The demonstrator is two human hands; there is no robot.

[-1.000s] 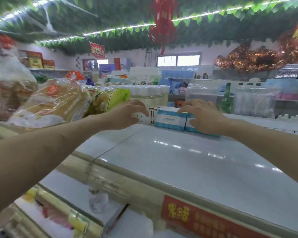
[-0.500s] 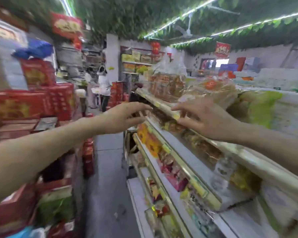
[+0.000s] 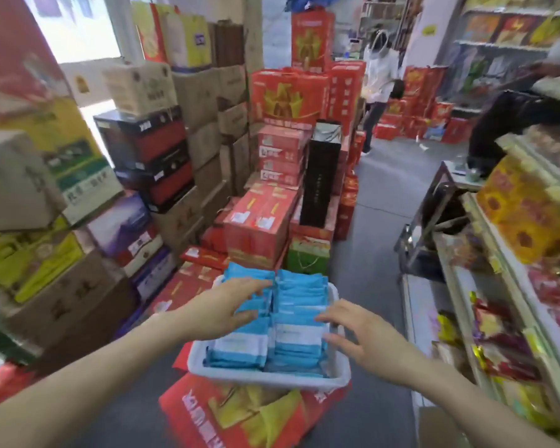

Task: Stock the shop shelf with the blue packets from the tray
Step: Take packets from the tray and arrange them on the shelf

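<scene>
**Fingers of both hands splayed over the blue packets (image 3: 299, 334)**

Fingers on the left hand (image 3: 227, 310) are straight and fanned out, with the thumb apart from the rest. They lie over the left-hand stack in the white tray (image 3: 265, 379); whether they press the top packet or float just above it cannot be told. Those of the right hand (image 3: 366, 341) are spread too, slightly bent, over the right-hand stack near the tray's right rim, pinching nothing. Packets fill the tray in two rows, their print too blurred to read, and the hands and forearms cover part of both rows. A red carton (image 3: 207, 412) carries the tray, its lower part cut off by the frame. The shop shelf (image 3: 512, 299) runs along the right edge, smeared by motion, its goods hard to make out. Stacked cartons (image 3: 175, 92) rise on the left. Far back stands a person in white (image 3: 380, 79), blurred.
</scene>
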